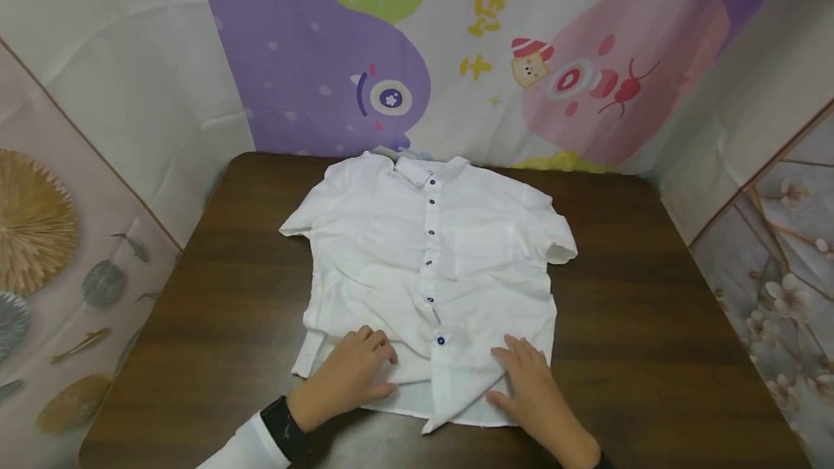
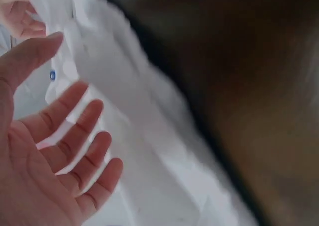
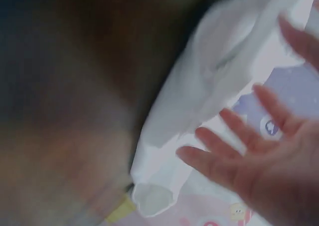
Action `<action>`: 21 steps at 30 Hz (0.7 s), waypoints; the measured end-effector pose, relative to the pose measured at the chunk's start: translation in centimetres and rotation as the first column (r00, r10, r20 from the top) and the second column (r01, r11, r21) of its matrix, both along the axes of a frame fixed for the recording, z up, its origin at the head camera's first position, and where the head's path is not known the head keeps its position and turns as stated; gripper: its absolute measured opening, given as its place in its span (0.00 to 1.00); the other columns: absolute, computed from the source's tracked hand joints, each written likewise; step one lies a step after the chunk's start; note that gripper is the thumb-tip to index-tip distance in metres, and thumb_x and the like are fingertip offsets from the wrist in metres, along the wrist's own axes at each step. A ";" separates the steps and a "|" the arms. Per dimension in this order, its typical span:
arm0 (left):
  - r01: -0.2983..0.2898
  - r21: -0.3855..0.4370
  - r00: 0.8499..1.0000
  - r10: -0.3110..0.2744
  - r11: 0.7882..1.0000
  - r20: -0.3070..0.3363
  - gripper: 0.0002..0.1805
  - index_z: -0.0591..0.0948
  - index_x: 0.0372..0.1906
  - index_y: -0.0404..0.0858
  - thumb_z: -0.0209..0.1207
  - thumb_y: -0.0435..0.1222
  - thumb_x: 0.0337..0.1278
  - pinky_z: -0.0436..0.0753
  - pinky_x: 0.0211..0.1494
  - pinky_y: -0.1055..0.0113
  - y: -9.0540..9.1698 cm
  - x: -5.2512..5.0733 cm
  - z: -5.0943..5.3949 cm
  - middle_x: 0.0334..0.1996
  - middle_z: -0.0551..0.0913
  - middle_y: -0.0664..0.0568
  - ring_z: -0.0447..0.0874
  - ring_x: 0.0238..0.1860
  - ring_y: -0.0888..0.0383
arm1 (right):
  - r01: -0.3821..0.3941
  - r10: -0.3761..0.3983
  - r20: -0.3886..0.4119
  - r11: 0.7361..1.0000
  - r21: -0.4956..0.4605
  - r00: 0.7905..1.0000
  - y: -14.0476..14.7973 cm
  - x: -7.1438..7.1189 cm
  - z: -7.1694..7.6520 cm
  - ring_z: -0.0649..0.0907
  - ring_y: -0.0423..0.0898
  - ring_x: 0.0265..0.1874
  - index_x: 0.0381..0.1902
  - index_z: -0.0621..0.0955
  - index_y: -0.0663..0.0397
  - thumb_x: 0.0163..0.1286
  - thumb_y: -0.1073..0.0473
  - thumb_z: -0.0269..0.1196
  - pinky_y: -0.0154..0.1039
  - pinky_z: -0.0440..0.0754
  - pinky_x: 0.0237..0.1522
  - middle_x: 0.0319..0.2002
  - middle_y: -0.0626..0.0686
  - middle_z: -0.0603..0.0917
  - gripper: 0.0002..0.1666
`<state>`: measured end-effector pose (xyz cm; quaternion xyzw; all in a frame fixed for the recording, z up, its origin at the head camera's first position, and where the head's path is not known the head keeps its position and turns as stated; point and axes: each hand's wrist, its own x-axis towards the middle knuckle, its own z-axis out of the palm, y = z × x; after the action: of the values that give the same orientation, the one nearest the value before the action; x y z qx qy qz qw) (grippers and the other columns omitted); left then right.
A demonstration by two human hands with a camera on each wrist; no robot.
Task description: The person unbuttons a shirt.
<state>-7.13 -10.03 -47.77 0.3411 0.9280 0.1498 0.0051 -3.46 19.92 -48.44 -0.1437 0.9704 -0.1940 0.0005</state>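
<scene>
A white short-sleeved shirt (image 1: 378,259) with dark blue buttons lies front side up, its collar toward the far edge. Wrinkles cross its lower half, and the hem is uneven, with one front corner turned aside. My left hand (image 1: 352,371) is over the lower left of the shirt, fingers loosely bent. Over the lower right is my right hand (image 1: 531,389), fingers spread. Both wrist views show the left palm (image 2: 45,161) and the right palm (image 3: 269,161) with relaxed fingers and no cloth gripped. Whether the fingertips touch the fabric is hard to tell.
The shirt lies on a dark brown wooden table (image 1: 215,324) with rounded corners. Behind it hangs a cloth (image 1: 469,107) printed with cartoon monsters. Patterned panels stand at the left (image 1: 98,201) and right (image 1: 775,266).
</scene>
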 end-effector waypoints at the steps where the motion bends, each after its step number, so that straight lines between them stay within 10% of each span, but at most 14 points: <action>1: -0.005 -0.016 1.000 0.005 1.000 -0.002 0.19 0.79 0.36 0.46 0.68 0.52 0.39 0.70 0.39 0.64 0.0 0.3 -0.1 0.35 0.75 0.57 0.69 0.37 0.58 | 0.027 -0.026 -0.032 1.000 0.004 0.999 -0.1 0.3 -0.1 0.72 0.63 0.54 0.48 0.75 0.61 0.46 0.55 0.73 0.59 0.69 0.54 0.54 0.62 0.74 0.32; 9: -0.085 -0.020 0.993 0.083 0.996 -0.080 0.16 0.76 0.32 0.45 0.69 0.44 0.37 0.69 0.37 0.63 0.1 1.7 -1.4 0.32 0.72 0.56 0.70 0.35 0.57 | 0.254 -0.249 -0.074 0.966 0.058 0.966 0.1 0.4 -0.5 0.73 0.56 0.35 0.35 0.76 0.63 0.48 0.60 0.72 0.49 0.73 0.35 0.35 0.59 0.73 0.20; 21: -0.120 0.032 0.988 0.122 0.992 -0.099 0.10 0.75 0.25 0.45 0.67 0.34 0.41 0.67 0.31 0.66 0.1 1.9 -0.8 0.23 0.72 0.59 0.74 0.29 0.61 | 0.236 -0.241 0.048 0.968 0.083 0.969 1.6 -0.6 -0.4 0.73 0.47 0.23 0.21 0.73 0.56 0.54 0.64 0.63 0.42 0.70 0.27 0.22 0.50 0.71 0.09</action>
<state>-5.27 -9.96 -48.61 0.2914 0.9440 0.1444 -0.0553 -4.10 21.57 -48.79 -0.0201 0.9869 -0.1596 0.0108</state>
